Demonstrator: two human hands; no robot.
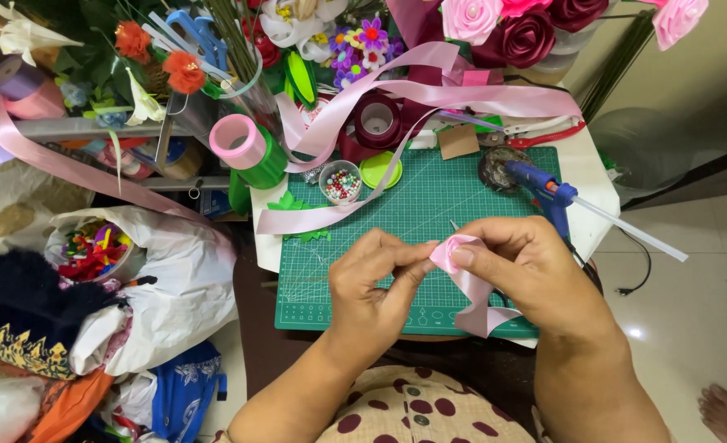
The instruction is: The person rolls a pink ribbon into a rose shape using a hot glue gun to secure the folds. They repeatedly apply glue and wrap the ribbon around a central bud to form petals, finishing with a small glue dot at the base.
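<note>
Ribbon: your rolled pale pink satin ribbon [462,267] sits over the green gridded cutting mat [396,205], its tail hanging down
Right hand: your right hand [527,271] pinches the roll tight
Left hand: your left hand [376,283] grips its edge with 2 fingertips
Beside: blue glue gun [544,193]; small round bead tub [340,182]

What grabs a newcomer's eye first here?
Both hands, left hand and right hand, pinch a rolled pink ribbon over the green cutting mat at centre. A blue glue gun lies on the mat's right edge, and satin roses crowd the top.
</note>
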